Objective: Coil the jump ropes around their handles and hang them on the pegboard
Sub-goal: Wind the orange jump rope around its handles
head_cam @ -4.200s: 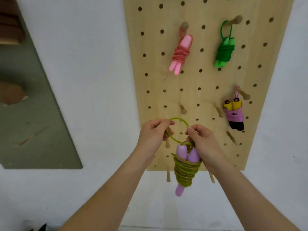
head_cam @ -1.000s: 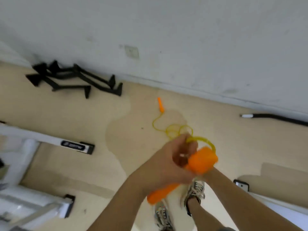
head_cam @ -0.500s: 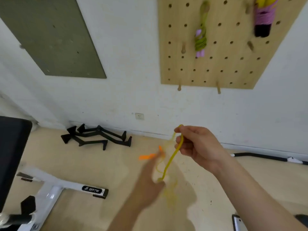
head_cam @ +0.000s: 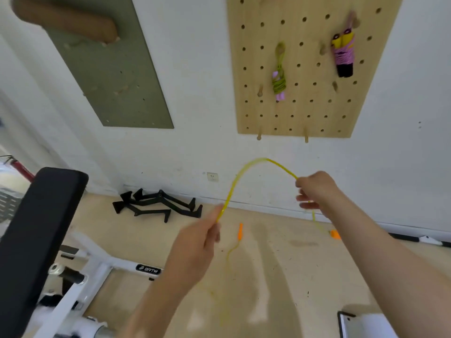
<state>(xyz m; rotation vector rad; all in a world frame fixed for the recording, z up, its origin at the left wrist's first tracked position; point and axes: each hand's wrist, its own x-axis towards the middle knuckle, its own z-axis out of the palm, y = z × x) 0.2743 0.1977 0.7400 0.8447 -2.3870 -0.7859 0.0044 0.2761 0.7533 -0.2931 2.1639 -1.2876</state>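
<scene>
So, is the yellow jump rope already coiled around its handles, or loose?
Loose. The yellow rope arcs between the left hand and the right hand; its orange handles are apart, unwrapped.

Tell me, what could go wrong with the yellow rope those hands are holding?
The left hand and right hand grip only the middle of the yellow rope. The orange handles are in neither hand, so they could swing about and tangle the rope. The left hand only pinches the thin rope, so it might also slip out.
</scene>
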